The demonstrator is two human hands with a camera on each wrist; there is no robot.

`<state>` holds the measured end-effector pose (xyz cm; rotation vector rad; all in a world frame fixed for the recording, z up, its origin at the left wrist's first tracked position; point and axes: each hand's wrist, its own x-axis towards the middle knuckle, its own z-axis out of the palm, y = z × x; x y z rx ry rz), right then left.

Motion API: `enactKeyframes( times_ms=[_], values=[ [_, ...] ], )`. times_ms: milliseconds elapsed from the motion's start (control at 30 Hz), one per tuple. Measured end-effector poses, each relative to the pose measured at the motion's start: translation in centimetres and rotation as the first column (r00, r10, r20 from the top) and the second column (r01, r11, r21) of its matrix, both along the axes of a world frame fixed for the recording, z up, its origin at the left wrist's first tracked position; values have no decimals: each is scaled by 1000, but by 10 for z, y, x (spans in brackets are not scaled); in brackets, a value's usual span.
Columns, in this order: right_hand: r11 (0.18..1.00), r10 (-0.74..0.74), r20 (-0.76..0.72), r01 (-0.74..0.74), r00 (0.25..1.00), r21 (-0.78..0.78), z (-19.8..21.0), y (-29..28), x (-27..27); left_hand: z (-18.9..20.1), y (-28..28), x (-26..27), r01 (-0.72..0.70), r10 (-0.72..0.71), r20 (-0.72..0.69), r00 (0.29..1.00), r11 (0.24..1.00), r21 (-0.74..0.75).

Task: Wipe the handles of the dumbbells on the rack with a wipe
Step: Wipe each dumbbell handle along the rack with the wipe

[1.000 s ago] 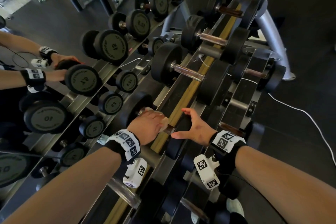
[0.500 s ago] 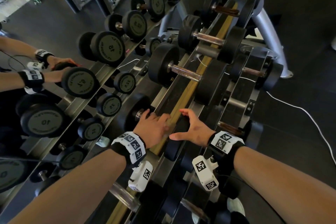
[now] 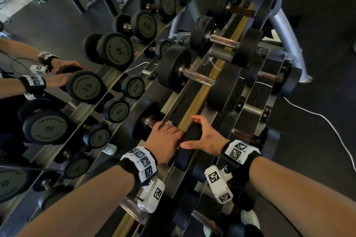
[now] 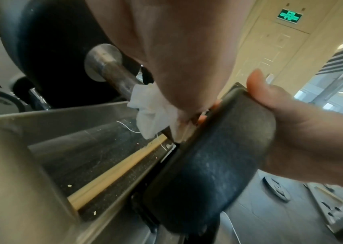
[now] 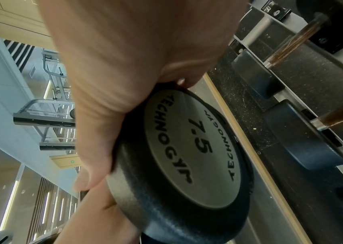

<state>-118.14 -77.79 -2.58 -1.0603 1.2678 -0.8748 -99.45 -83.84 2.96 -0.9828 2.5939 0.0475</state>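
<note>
A black 7.5 dumbbell [image 3: 144,119] lies across the top tier of the rack [image 3: 194,100]. My left hand [image 3: 165,140] grips its steel handle [image 4: 112,71] through a crumpled white wipe [image 4: 151,112], which hangs out under the fingers in the left wrist view and is hidden in the head view. My right hand [image 3: 204,136] clasps the dumbbell's right head [image 5: 187,156], thumb on the near rim and fingers over the far rim. The two hands are almost touching.
Larger dumbbells [image 3: 196,78] sit further along the top tier, with brown-handled ones [image 3: 244,136] on the lower tier to the right. A mirror [image 3: 84,86] on the left reflects the rack and my arms. A white cable [image 3: 317,115] runs over the dark floor.
My left hand has slid right along the handle toward the right head, and the wipe that showed beside it is now covered in the head view. The right hand keeps hold of the head.
</note>
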Motion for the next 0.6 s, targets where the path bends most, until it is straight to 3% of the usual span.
enactKeyframes(
  times_ms=[67,233,333,467,533,567,600],
  values=[
    [1000,-3,-13,3,1000,-3,-1,0,0,7,-9,2,6,-5,48,999,1000,-25],
    [1000,1,3,-1,1000,3,-3,-1,0,16,-30,13,-122,145,152,978,981,-151],
    [1000,-1,5,1,1000,8,-5,-1,0,8,-19,2,-125,131,96,987,990,-68],
    [1000,-1,-13,1,1000,3,-4,-1,1,7,-7,13,-46,54,-127,990,997,64],
    [1000,8,-16,-8,1000,13,-4,-2,0,10,-21,7,-158,163,-45,986,983,96],
    [1000,12,-14,-11,1000,16,-4,-2,0,14,-31,0,-292,281,114,953,952,92],
    [1000,14,-15,-14,1000,16,-3,-1,0,17,-36,2,-364,311,289,906,919,154]
  ],
)
